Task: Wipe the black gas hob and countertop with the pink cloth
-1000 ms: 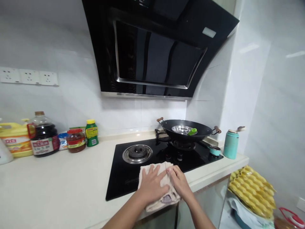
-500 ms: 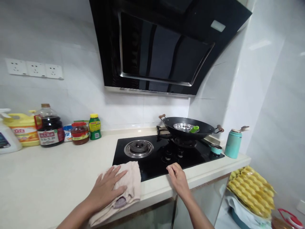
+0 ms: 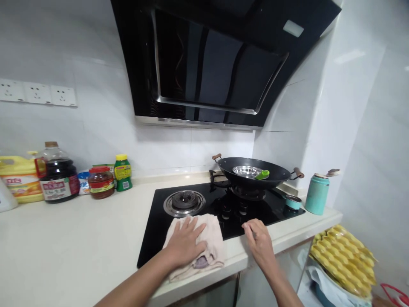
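Observation:
My left hand (image 3: 187,243) lies flat with spread fingers on a folded pale pink cloth (image 3: 212,230). Beneath it, the cloth covers the front left part of the black glass gas stove (image 3: 150,243) and the counter edge. My right hand (image 3: 259,238) hovers by the stove's front edge, fingers curled in, with nothing visible in them. Behind the cloth is the left burner (image 3: 184,203). On the right burner sits a black wok (image 3: 275,174) holding a metal strainer (image 3: 244,171) and a green-handled utensil (image 3: 262,174). Two control knobs (image 3: 226,212) stand between the hands and the wok.
Along the left wall stand a dark sauce jug (image 3: 59,177), a yellow jug (image 3: 24,183), a red-lidded jar (image 3: 101,183) and a green bottle (image 3: 123,172). A small turquoise container (image 3: 293,202) and a turquoise canister (image 3: 317,194) stand right. Yellow egg trays (image 3: 345,260) are below. A range hood (image 3: 217,68) overhangs.
My left hand has slid the cloth to the right, from the counter and stove corner further onto the stove's front. My right hand has shifted slightly right and down. The view has turned slightly.

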Demonstrator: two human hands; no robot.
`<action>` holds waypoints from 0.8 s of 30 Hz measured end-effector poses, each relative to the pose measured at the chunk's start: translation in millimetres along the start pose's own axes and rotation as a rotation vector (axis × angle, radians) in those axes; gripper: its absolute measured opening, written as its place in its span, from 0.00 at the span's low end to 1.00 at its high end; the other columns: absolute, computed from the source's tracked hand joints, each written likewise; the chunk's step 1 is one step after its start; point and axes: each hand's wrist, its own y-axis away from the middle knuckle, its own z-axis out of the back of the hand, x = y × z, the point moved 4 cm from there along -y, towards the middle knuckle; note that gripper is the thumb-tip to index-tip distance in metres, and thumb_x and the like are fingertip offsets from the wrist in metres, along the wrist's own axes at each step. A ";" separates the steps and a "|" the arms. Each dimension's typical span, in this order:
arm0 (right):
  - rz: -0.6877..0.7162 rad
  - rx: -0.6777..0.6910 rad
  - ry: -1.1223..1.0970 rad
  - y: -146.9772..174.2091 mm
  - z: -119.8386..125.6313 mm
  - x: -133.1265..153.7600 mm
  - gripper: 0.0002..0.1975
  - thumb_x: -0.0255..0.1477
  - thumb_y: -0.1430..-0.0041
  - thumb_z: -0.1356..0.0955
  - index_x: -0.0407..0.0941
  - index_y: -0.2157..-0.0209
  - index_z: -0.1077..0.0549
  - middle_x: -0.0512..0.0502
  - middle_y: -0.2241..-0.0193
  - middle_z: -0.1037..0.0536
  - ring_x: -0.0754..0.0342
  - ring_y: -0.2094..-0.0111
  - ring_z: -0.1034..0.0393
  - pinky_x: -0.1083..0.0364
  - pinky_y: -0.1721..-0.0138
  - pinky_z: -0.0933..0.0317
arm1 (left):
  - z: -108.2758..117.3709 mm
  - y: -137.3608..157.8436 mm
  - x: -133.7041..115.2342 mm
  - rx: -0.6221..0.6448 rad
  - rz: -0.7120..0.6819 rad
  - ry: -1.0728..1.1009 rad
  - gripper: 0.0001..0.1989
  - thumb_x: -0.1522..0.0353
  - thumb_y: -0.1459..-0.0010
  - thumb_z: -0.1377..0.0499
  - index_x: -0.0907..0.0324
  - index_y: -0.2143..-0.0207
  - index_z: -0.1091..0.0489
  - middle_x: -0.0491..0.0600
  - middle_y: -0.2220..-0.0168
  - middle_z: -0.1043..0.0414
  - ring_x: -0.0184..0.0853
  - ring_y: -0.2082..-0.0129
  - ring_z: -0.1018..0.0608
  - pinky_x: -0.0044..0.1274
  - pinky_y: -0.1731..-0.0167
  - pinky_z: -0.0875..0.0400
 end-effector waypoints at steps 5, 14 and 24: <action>-0.077 -0.042 0.067 -13.1 9.8 -41.2 0.20 0.41 0.29 0.41 0.47 0.69 0.26 0.43 0.69 0.26 0.48 0.65 0.34 0.48 0.59 0.42 | -0.3 -51.2 -13.1 0.032 -0.057 0.020 0.33 0.52 0.33 0.58 0.52 0.29 0.49 0.53 0.26 0.61 0.50 0.27 0.57 0.48 0.32 0.63; -0.088 0.107 0.096 -8.7 -4.7 -43.1 0.17 0.39 0.29 0.41 0.48 0.72 0.31 0.45 0.70 0.28 0.48 0.66 0.34 0.48 0.60 0.41 | 4.7 -124.6 -10.0 0.044 -0.115 0.037 0.31 0.57 0.32 0.60 0.57 0.30 0.47 0.52 0.26 0.57 0.45 0.27 0.53 0.43 0.31 0.61; -0.043 0.144 0.152 -9.0 -9.0 -46.3 0.16 0.37 0.31 0.39 0.50 0.73 0.32 0.45 0.71 0.29 0.48 0.67 0.34 0.48 0.64 0.38 | 12.5 -211.0 -3.2 -0.062 -0.083 0.033 0.22 0.60 0.34 0.41 0.57 0.41 0.34 0.55 0.38 0.35 0.46 0.42 0.28 0.45 0.43 0.32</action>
